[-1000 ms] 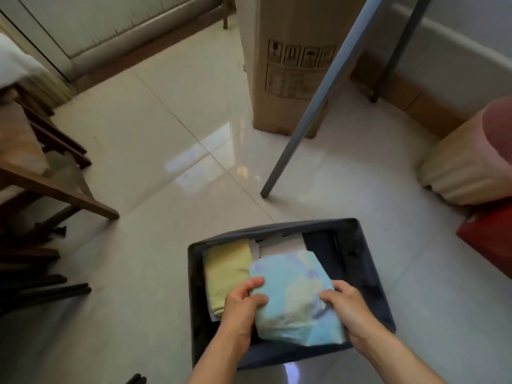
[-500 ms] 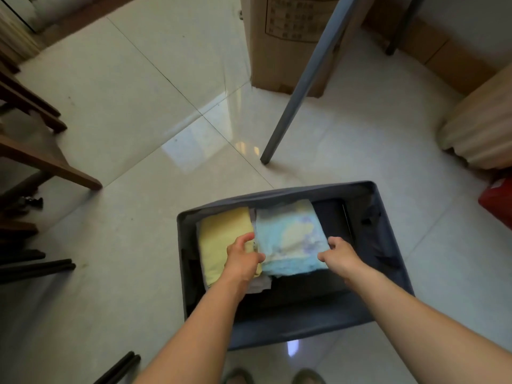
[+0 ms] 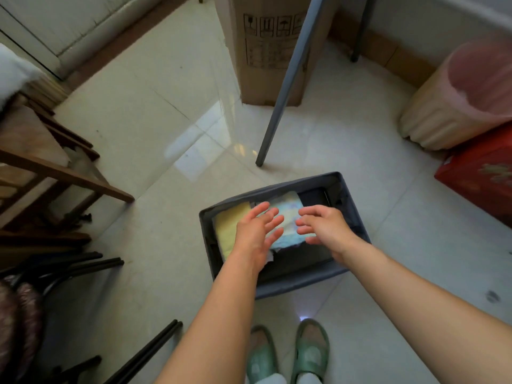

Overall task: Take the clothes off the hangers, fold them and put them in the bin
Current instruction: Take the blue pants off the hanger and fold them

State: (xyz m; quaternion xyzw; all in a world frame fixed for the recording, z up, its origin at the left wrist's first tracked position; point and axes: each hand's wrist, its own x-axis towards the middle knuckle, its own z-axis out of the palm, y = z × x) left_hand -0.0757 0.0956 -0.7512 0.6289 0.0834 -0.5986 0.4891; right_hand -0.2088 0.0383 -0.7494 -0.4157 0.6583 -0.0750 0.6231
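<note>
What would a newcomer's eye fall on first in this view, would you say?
The left hand and right hand hover open, fingers spread, over the dark grey bin at centre. Inside lie a pale blue folded garment beneath them and a yellow folded garment at its left. A red box sits at the right edge.

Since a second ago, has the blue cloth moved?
Yes. The blue cloth went from the near rim of the bin toward its far wall, beside the yellow cloth.
</note>
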